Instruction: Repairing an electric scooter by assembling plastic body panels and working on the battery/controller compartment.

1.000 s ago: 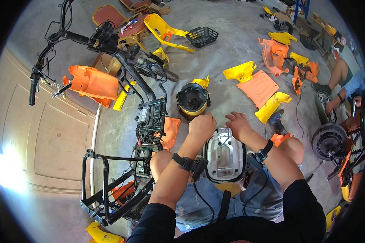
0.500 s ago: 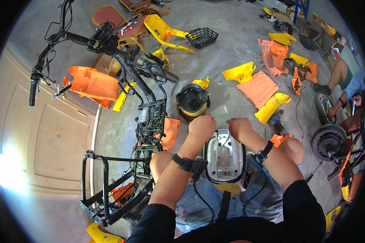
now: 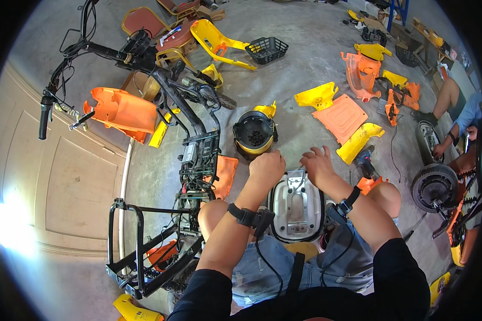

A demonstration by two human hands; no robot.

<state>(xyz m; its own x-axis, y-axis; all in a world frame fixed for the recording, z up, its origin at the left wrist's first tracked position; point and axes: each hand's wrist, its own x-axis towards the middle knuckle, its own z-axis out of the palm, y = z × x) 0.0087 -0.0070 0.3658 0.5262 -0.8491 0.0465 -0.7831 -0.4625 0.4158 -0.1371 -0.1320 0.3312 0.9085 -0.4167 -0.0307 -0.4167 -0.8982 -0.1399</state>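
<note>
A padded seat (image 3: 296, 206) lies bottom up between my knees, its pale metal underside framed by a black rim. My left hand (image 3: 268, 167) is closed at the seat's far left corner; whatever its fingers hold is hidden. Over the far right corner is my right hand (image 3: 318, 165), its fingers loosely spread. Below that hand a thin line shows against the seat's metal, too fine to name. Just beyond my left hand stands a black and yellow helmet (image 3: 239, 140), upturned like a bowl, with small dark pieces (image 3: 256, 138) inside.
At left stands a stripped scooter frame (image 3: 195, 125). Orange and yellow panels (image 3: 341, 117) lie on the floor ahead, with a power drill (image 3: 366, 160) by my right knee. A black basket (image 3: 266, 50) sits farther off. At far right another person's hand (image 3: 439, 151) works near a wheel (image 3: 435, 187).
My right hand's fingers have spread and lifted. The thin light rod that stuck up beyond them no longer shows. My left hand and the seat stay in place.
</note>
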